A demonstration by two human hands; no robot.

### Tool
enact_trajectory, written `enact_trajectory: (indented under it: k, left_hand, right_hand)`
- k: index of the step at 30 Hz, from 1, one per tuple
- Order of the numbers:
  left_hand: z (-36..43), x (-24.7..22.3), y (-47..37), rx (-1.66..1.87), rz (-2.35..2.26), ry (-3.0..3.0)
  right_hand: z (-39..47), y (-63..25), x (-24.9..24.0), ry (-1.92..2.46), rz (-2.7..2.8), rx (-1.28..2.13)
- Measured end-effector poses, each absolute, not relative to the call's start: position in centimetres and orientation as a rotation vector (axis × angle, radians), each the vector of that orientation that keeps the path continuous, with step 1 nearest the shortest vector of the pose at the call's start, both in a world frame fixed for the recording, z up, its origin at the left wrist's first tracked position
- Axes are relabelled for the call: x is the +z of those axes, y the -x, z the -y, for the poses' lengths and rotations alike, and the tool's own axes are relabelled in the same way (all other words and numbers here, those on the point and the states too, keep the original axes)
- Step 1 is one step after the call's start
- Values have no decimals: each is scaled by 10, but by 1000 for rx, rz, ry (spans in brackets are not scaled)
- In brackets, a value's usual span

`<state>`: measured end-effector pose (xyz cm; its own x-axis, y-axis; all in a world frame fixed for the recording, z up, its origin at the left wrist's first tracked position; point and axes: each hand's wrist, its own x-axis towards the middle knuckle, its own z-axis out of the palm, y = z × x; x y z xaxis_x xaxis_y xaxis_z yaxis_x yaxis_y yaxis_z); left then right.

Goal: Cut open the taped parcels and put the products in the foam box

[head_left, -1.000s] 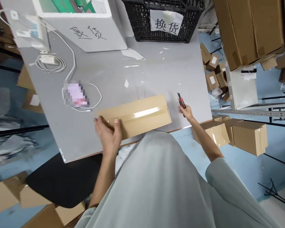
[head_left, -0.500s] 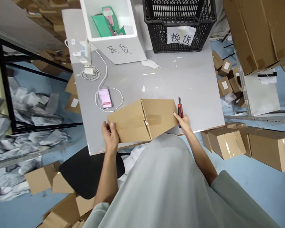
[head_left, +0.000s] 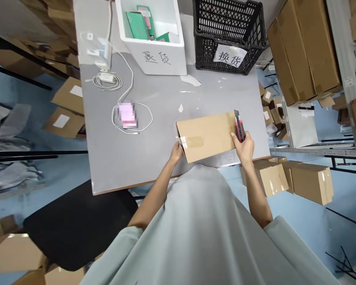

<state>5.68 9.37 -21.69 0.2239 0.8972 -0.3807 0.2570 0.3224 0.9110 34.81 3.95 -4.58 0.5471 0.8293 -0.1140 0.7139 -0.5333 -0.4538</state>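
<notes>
A brown cardboard box is at the near edge of the grey table, its taped left end facing me at an angle. My left hand grips that end low down, with some fingers hidden by the cardboard. In my right hand is a red and black utility knife, its dark tip pointing away from me. The thumb of this hand touches the right end of the box.
A white foam bin with green packets and a black plastic crate stand at the table's far side. Left lie a phone-like pink object and a white cable. A black chair is at lower left.
The box has turned, and its long left part no longer shows. My left hand has moved right to the taped end. The knife has tilted along with my right hand.
</notes>
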Motion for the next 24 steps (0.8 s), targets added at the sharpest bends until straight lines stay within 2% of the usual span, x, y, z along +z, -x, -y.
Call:
enact_trajectory:
  k: [5, 9, 13, 16, 19, 24]
  left_hand:
    - [-119, -165, -8, 949, -1340, -1212]
    - [-139, -116, 5, 936, -1198, -1459]
    - [-150, -104, 3, 888, -1088, -1464]
    - [-153, -112, 4, 886, -1038, -1409]
    - [-155, -117, 6, 881, -991, -1384]
    - [-153, -118, 6, 871, -959, -1383]
  right_hand:
    - [-28, -328, -54, 2365, 1427, 257]
    - [-18, -309, -32, 2373, 1444, 54]
    - [2, -265, 9, 2454, 1378, 521]
    - [13, -218, 33, 2280, 1576, 849]
    - [13, -177, 44, 2212, 1824, 885]
    - [0, -139, 54, 2522, 1997, 872]
